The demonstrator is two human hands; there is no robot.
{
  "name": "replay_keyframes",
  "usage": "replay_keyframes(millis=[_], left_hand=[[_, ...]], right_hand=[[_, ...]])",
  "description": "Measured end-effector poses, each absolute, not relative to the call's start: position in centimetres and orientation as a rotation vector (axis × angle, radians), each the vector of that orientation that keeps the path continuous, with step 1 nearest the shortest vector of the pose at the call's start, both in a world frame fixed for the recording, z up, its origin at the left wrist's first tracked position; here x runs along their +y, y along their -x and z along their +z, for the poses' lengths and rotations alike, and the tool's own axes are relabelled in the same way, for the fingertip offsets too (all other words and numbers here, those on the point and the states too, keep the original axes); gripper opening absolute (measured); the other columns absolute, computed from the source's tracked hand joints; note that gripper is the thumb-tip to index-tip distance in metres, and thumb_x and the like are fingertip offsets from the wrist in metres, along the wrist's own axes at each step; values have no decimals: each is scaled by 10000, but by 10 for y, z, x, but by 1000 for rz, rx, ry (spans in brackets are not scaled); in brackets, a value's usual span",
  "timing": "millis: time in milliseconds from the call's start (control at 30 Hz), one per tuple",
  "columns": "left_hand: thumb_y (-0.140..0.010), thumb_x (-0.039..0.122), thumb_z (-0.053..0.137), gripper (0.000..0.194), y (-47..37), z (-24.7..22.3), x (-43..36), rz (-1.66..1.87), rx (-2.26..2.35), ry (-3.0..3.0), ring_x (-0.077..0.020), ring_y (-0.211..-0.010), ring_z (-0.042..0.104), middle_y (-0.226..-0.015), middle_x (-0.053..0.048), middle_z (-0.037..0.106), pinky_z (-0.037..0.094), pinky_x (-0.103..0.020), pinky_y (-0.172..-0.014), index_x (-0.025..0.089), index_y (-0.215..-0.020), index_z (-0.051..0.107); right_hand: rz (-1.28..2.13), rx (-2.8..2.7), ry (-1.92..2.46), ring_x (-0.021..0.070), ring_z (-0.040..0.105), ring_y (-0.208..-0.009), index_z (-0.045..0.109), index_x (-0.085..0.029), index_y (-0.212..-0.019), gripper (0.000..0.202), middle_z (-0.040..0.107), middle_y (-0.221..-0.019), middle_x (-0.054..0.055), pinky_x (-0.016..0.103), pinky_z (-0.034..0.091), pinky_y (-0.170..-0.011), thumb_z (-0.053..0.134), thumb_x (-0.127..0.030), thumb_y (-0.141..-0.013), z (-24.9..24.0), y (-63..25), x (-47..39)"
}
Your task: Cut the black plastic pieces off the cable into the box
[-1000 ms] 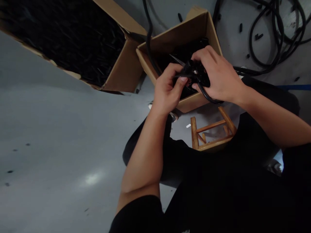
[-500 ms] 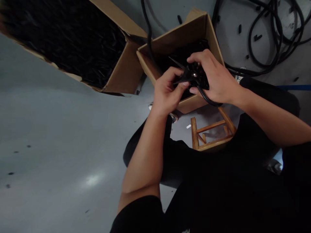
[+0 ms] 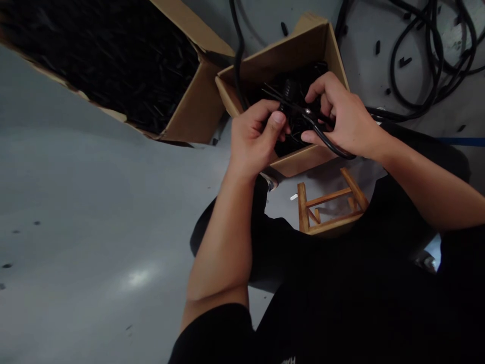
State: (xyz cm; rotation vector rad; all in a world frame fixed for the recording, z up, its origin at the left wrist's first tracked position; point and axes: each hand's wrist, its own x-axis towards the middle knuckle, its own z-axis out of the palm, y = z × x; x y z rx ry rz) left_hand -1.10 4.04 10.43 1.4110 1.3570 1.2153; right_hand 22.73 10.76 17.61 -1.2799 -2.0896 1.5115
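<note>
My right hand [image 3: 346,119] is closed on a pair of scissors [image 3: 329,141] with black handles and a shiny pivot. The thumb and fingers sit at the handle loops, and the blades point up and to the left. Between thumb and fingers of my left hand [image 3: 257,131] is a small black ribbed piece [image 3: 290,90], which stands up beside the scissor blades. Whether the blades touch it I cannot tell. Both hands are above a cardboard box [image 3: 299,162] with dark pieces inside, too dim to make out singly.
A larger cardboard box [image 3: 193,108] full of small black pieces stands at the upper left. Thick black cable [image 3: 394,71] lies coiled on the floor at the upper right, among scattered black bits. A wooden stool [image 3: 333,222] is below the smaller box, near my legs.
The scissor blades stood wide apart earlier and now look closer together. My left hand has shifted slightly left and my right slightly right; the ribbed piece now shows upright.
</note>
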Motion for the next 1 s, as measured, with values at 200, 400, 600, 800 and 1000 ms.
replay_keyframes(millis=[200,400,600,800,1000], left_hand=[[-1101,912,614,734,14,118,38,1031,1271,-1477,-152,-614,674,-743,-24,703,543,-273,-585,234,-845,728],[-1099,844,700,624,25,120,37,1050,1144,-1441,-158,-591,649,-727,-26,708,508,-279,-549,245,-971,814],[-1097,849,692,672,28,129,37,887,1030,-1418,-145,-566,573,-703,-35,677,452,-274,-514,221,-879,790],[-1070,892,689,713,28,127,38,759,1062,-1265,-164,-568,526,-658,-30,609,427,-312,-532,223,-830,746],[-999,835,861,615,44,93,45,962,1061,-1202,-165,-694,659,-790,-8,650,508,-300,-634,238,-991,713]], right_hand=[[1585,-2091,1090,215,664,-999,572,-283,-1229,534,686,-1118,17,355,556,-897,888,-347,-804,165,-227,111],[1635,-2136,1116,189,603,-837,606,-286,-1122,481,580,-843,-57,334,491,-802,932,-369,-779,171,-232,115],[1644,-2260,1035,179,580,-832,664,-267,-1144,410,650,-885,-34,318,453,-785,917,-345,-830,166,-238,116],[1636,-2375,1041,184,601,-849,706,-247,-1019,245,692,-923,-1,326,452,-780,890,-323,-877,171,-240,118],[1570,-2394,1235,216,641,-849,765,-262,-1081,180,726,-938,21,358,493,-788,836,-321,-927,175,-249,125]])
